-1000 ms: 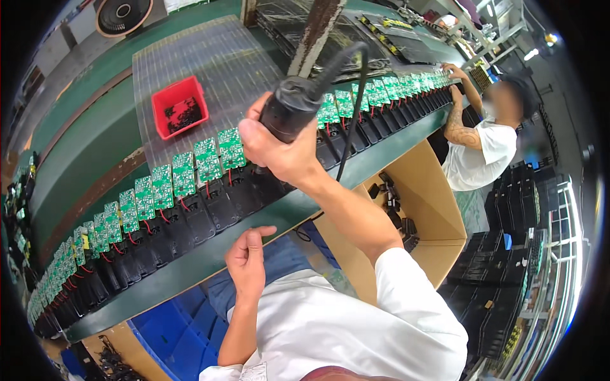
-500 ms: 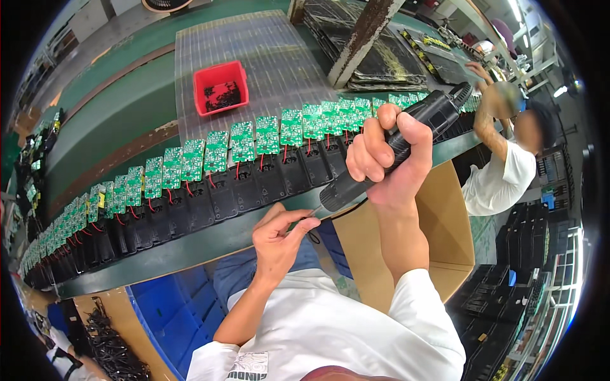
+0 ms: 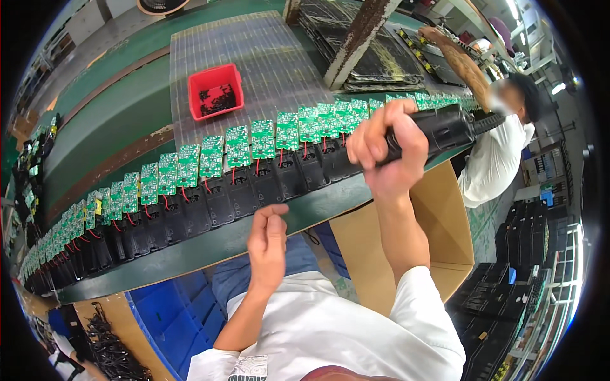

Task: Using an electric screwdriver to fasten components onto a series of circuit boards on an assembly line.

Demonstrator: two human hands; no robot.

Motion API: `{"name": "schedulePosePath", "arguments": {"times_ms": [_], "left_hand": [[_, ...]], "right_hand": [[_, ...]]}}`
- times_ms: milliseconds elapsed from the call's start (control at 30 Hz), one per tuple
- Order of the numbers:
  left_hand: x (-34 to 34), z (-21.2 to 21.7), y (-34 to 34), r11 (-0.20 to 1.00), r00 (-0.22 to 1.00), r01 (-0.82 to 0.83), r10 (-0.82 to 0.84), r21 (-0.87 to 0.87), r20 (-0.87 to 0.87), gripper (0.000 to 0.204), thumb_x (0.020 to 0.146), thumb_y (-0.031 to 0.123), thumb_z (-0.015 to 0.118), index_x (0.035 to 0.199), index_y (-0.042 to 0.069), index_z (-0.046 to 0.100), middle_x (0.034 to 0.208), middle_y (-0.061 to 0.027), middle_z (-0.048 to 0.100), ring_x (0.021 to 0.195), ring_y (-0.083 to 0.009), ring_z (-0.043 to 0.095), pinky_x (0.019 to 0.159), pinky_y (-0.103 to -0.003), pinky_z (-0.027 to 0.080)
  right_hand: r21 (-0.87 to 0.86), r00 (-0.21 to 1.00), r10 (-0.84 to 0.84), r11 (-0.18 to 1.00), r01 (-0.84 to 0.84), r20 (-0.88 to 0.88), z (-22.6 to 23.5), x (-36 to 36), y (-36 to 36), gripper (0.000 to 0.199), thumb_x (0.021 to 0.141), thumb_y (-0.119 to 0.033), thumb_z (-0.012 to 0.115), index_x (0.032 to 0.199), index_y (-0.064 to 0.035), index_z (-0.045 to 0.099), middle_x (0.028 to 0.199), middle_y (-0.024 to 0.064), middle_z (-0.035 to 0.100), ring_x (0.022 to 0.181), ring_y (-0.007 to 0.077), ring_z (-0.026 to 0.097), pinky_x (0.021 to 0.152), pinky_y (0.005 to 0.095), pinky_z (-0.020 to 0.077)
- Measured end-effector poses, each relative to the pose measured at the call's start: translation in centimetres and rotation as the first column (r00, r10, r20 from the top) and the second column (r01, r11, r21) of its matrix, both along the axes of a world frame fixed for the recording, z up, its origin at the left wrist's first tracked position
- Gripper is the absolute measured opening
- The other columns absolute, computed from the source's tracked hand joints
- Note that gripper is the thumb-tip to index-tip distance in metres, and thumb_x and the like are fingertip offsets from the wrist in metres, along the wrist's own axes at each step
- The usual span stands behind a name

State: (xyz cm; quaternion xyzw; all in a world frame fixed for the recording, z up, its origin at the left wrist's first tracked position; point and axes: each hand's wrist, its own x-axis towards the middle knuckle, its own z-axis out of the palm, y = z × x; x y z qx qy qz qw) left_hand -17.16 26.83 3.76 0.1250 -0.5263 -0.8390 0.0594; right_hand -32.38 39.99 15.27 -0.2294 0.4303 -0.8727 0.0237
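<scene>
My right hand [image 3: 393, 149] is wrapped around a black electric screwdriver [image 3: 438, 130], held above the row of casings. Its cord end points to the right, and its front end reaches left over the black plastic casings [image 3: 289, 181]. In front of the bench edge is my left hand [image 3: 267, 249], thumb and forefinger drawn together; anything between them is too small to make out. Green circuit boards [image 3: 238, 146] stand in a long curved row behind the casings, joined to them by red wires [image 3: 257, 167].
A red bin [image 3: 216, 92] with small black parts sits on a ribbed clear sheet [image 3: 267, 57]. Behind is a rusty post [image 3: 362, 44] by stacked dark panels. Below the bench are an open cardboard box [image 3: 362, 254] and blue crates [image 3: 168, 311]. A co-worker [image 3: 499, 152] is at the right.
The screwdriver has swung from pointing down at my left fingers to lying nearly level over the casings. My left hand has come away from its tip. The co-worker's arm has reached farther out.
</scene>
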Motion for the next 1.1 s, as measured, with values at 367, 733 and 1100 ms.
{"name": "schedulePosePath", "arguments": {"times_ms": [367, 733, 1100], "left_hand": [[0.8, -2.2, -0.4, 0.788, 0.962, 0.151, -0.255, 0.597, 0.093, 0.021, 0.103, 0.013, 0.049, 0.119, 0.003, 0.058, 0.082, -0.0042, 0.055, 0.061, -0.0071, 0.037, 0.050, -0.021, 0.027], [-0.3, -2.2, 0.4, 0.864, 0.974, 0.194, -0.227, 0.464, 0.016, 0.021, 0.106, 0.017, 0.046, 0.120, 0.006, 0.057, 0.081, -0.0053, 0.057, 0.060, -0.0062, 0.038, 0.048, -0.019, 0.026], [-0.4, -2.3, 1.5, 0.932, 0.947, 0.202, -0.265, 0.300, 0.184, 0.013, 0.098, 0.016, 0.063, 0.099, 0.006, 0.071, 0.077, -0.0013, 0.064, 0.060, -0.0037, 0.044, 0.051, -0.018, 0.035]], "right_hand": [[0.189, 0.974, -0.199, 0.958, 0.216, -0.106, -1.3, -3.6, -1.7, 0.009, 0.090, -0.011, 0.052, 0.083, -0.0057, 0.050, 0.052, 0.0041, 0.046, 0.041, 0.0133, 0.040, 0.042, 0.0285, 0.0364], [0.287, 0.988, -0.030, 0.955, 0.073, -0.151, -3.3, -4.4, -2.6, 0.004, 0.088, -0.005, 0.054, 0.088, -0.0035, 0.050, 0.054, 0.0058, 0.047, 0.042, 0.0127, 0.040, 0.041, 0.0281, 0.0352], [0.203, 0.991, -0.132, 0.971, 0.130, -0.005, -2.2, -3.7, -0.8, 0.007, 0.095, -0.014, 0.051, 0.089, -0.0107, 0.053, 0.055, -0.0029, 0.043, 0.043, 0.0079, 0.034, 0.044, 0.0231, 0.0322]]}}
